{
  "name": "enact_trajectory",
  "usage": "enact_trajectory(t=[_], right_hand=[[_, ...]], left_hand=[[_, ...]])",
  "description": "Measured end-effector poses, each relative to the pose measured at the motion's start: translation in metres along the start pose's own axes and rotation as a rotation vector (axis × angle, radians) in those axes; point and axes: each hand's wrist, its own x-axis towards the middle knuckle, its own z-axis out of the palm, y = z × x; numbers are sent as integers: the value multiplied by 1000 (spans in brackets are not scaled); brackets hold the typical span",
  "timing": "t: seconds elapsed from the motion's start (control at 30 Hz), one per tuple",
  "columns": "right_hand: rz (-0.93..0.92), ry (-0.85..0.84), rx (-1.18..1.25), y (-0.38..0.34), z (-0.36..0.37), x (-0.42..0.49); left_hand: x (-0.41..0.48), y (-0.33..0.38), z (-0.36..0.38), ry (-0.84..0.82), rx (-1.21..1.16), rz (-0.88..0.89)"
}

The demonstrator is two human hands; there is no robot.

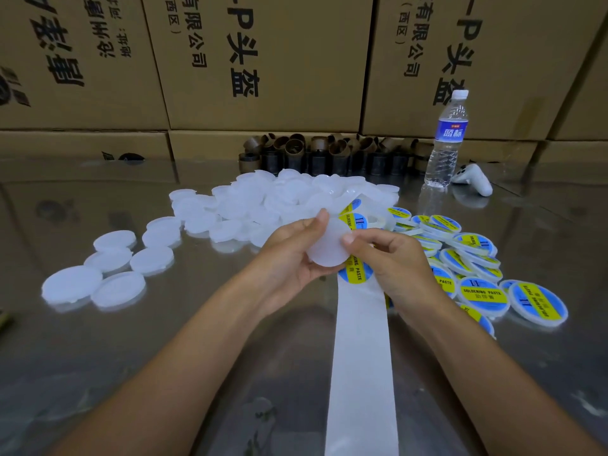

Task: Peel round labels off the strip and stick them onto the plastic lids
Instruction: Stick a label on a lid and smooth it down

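Centre frame, the left hand [289,258] grips a blank white lid [329,245]; the right hand [394,261] pinches its edge, perhaps also a label [357,274] on the strip [362,357].

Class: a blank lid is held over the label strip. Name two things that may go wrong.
1. The lid, held in the left hand and right hand, hides part of the next label on the strip; it may stick off-centre.
2. Labelled lids lie heaped beside the strip; an arm sweep might scatter them.
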Motion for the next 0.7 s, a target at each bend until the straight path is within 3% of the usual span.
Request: enact_trajectory(t=[0.17,0.3,0.43,0.6,0.7], right_hand=[[18,-51,23,-1,-1,-1],[111,2,114,1,-3,2],[84,42,202,2,-5,3],[23,29,199,3,-5,2],[-31,45,140,2,-3,1]], left_hand=[[1,-7,0,45,107,26],[5,-3,-5,151,-29,64],[7,-1,-10,258,-191,56],[6,-7,-6,222,-125,-1],[3,-14,-3,78,14,-49]])
